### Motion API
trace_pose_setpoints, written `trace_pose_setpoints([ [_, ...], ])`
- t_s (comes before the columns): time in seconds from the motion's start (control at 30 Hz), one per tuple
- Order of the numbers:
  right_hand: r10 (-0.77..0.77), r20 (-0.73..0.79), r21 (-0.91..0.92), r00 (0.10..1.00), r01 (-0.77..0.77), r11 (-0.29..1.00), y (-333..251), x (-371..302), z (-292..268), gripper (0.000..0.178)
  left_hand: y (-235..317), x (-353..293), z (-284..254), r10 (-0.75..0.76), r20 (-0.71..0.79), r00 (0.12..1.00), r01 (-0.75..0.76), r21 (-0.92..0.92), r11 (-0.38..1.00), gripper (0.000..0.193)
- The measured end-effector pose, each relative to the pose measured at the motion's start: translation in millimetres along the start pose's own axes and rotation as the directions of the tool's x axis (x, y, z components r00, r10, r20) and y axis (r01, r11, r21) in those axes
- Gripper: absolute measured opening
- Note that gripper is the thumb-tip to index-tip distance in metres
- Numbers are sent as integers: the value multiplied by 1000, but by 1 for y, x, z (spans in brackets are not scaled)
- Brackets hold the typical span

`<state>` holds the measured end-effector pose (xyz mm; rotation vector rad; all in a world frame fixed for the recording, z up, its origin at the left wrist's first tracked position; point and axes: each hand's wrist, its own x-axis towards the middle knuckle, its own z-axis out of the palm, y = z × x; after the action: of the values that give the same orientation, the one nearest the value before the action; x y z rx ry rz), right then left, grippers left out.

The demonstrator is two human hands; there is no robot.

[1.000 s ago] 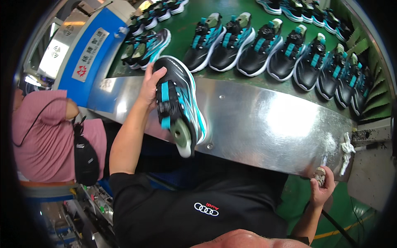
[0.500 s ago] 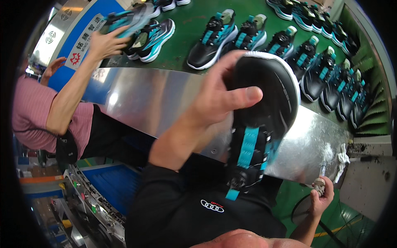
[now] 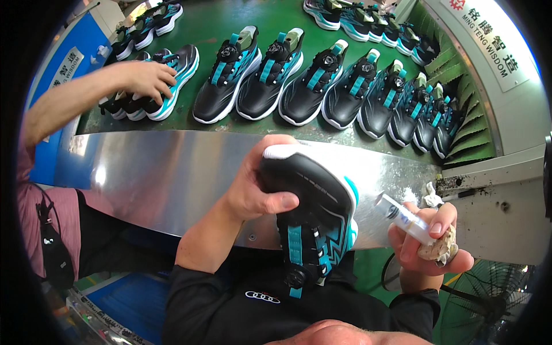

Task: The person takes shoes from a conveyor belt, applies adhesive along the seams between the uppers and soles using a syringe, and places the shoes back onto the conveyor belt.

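My left hand [image 3: 247,190] grips a black and teal sneaker [image 3: 310,184] by its toe, thumb over the black upper. The white sole edge faces away from me, and the dial and teal strap hang toward my body. In my right hand [image 3: 415,265], at the right, is a clear syringe-like tube [image 3: 407,219], tilted up toward the shoe but apart from it. A lumpy beige wad [image 3: 441,247] surrounds the tube's lower end, within the same fingers. What the tube contains is too unclear to name.
Several matching sneakers [image 3: 310,86] stand in a row on the green surface [image 3: 230,20] beyond the metal ledge [image 3: 155,167]. At left, a co-worker's hand [image 3: 146,80] touches other shoes. A crumpled white scrap [image 3: 431,195] lies at the ledge's right end; a fan [image 3: 480,299] stands below.
My right hand has risen toward the shoe with the tube and wad. The held shoe sits lower and further left in view. The co-worker's hand has lowered onto the shoes at left.
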<state>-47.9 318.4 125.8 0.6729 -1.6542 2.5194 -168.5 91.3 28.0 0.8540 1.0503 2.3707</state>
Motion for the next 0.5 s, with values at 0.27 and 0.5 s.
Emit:
trace_pose_setpoints([
  [0.27, 176, -22, 8, 984, -175, 984, -4, 18, 17, 51, 2, -4, 8, 13, 34, 999, -14, 29, 999, 67],
  [0.5, 239, -96, -11, 966, -241, 970, -3, 18, 22, 50, 3, -3, 8, 49, 100, 994, -54, 47, 997, 66],
])
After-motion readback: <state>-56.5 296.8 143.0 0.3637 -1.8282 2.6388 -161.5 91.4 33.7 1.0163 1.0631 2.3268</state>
